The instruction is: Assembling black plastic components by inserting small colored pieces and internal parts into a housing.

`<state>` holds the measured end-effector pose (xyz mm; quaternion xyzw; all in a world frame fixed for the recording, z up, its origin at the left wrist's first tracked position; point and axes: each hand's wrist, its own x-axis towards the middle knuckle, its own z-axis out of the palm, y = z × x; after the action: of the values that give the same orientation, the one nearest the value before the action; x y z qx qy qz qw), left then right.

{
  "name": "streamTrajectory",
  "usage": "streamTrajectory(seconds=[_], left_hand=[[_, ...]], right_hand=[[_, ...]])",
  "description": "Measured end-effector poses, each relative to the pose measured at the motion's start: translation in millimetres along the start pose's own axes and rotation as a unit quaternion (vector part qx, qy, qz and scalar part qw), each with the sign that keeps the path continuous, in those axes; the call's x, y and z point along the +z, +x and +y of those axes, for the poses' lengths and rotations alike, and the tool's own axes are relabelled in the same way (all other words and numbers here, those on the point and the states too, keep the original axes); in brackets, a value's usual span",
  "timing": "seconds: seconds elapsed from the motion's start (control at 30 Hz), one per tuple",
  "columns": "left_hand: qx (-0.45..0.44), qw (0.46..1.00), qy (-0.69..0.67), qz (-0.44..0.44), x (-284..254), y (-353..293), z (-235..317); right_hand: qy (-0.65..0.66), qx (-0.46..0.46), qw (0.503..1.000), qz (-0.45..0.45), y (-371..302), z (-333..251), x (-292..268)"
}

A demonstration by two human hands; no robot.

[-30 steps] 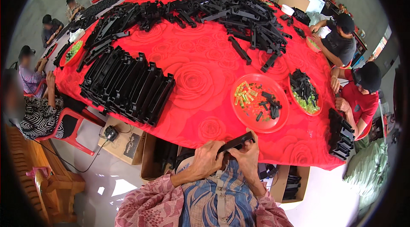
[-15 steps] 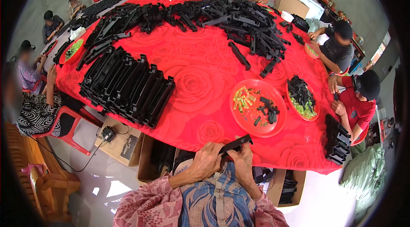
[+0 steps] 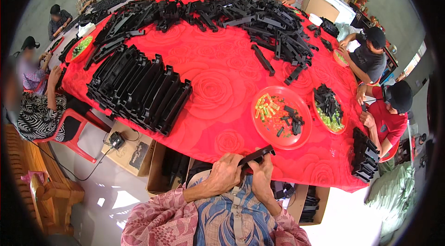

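Both my hands hold one long black plastic bar [image 3: 256,155] with an upturned end, just in front of the table's near edge. My left hand [image 3: 226,172] is closed round its left end, and my right hand [image 3: 262,174] grips it from below near the right end. Beyond the bar stands a red plate [image 3: 281,140] with small black pieces [image 3: 293,119] and yellow-green pieces [image 3: 266,108] on it. On the left of the table a row of similar black bars [image 3: 136,89] is packed side by side. Whatever lies beneath my fingers is hidden.
A large heap of black bars [image 3: 273,26] spreads across the far half of the red-covered table [image 3: 211,93]. Another bowl [image 3: 344,125] of black and green pieces stands right. Co-workers sit around; one in red [image 3: 394,121] is close at right. Cardboard boxes [image 3: 134,151] stand below the edge.
My view has shifted very slightly. My hands keep the same grip on the black bar, with hardly any visible movement.
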<state>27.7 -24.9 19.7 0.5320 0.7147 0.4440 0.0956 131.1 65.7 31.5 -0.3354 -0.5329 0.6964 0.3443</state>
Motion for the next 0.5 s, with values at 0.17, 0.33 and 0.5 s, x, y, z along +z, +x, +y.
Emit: streamTrajectory(seconds=[0.17,0.33,0.5], left_hand=[[-0.027,0.999,-0.022,0.034,5,2,-3],[-0.043,0.998,-0.023,0.042,4,3,-3],[-0.034,0.998,-0.023,0.053,3,5,-2]], right_hand=[[0.014,-0.007,1.000,0.000,0,-7,8],[0.023,0.018,1.000,0.001,8,4,4],[0.050,0.041,0.998,0.014,14,7,4]])
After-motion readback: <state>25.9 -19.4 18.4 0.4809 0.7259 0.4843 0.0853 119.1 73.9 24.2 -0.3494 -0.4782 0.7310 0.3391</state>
